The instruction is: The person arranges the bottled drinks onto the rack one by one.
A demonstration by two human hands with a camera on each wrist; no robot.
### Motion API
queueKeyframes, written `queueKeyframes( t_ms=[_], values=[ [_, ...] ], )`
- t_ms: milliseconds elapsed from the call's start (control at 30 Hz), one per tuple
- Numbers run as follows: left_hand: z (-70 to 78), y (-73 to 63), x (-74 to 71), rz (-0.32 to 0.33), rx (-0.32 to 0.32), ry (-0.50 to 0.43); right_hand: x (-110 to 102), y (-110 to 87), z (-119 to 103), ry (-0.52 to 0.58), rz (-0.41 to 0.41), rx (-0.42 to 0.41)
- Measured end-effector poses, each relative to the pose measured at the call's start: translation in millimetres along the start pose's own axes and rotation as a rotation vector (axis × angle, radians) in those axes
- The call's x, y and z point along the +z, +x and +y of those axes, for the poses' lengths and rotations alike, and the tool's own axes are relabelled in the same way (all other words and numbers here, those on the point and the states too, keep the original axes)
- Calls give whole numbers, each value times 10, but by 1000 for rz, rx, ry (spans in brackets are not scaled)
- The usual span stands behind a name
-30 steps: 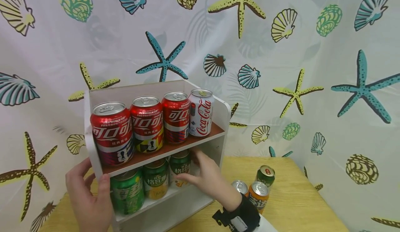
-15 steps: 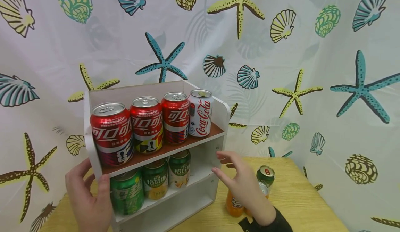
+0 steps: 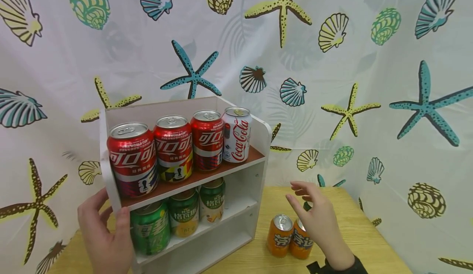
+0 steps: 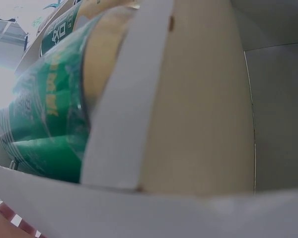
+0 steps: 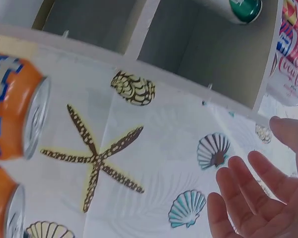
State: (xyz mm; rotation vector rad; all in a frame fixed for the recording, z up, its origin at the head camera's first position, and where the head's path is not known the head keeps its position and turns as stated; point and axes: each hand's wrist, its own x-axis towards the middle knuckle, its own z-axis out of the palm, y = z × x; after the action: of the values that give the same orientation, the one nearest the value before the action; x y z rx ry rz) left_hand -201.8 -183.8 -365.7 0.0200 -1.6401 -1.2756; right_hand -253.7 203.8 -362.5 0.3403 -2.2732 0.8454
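Observation:
My left hand (image 3: 107,233) grips the left side panel of a small white shelf (image 3: 260,183), its thumb on the front edge. Beside that thumb, on the middle shelf, stands a green can (image 3: 150,229), followed by two green-and-cream cans (image 3: 184,212). To their right the middle shelf shows bare board. My right hand (image 3: 319,220) hovers over the table to the right of the shelf, holding nothing; its fingers are spread and slightly bent in the right wrist view. Just behind it a dark green can (image 3: 306,206) is mostly hidden. Two orange cans (image 3: 279,236) stand close to it.
Three red cola cans (image 3: 173,149) and a white Coca-Cola can (image 3: 237,134) stand on the top shelf. The bottom tier (image 3: 207,253) shows bare white board. Beneath everything is a yellow wooden table (image 3: 354,233), with a shell-patterned curtain (image 3: 295,60) behind.
My right hand has let go of the rightmost green-and-cream can on the middle shelf and moved out to the right, over the loose cans. The left hand has stayed on the side panel.

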Motion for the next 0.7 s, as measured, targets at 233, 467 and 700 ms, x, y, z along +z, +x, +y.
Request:
queueKeyframes(
  t_ms=[233, 467, 700],
  values=[
    [-23, -5, -5, 2, 28, -18, -71, -13, 245, -55, 29, 49],
    [-66, 1, 18, 26, 85, -23, -78, -29, 519, -115, 66, 88],
    [-54, 0, 14, 24, 74, -27, -87, -43, 785, -116, 69, 143]
  ],
)
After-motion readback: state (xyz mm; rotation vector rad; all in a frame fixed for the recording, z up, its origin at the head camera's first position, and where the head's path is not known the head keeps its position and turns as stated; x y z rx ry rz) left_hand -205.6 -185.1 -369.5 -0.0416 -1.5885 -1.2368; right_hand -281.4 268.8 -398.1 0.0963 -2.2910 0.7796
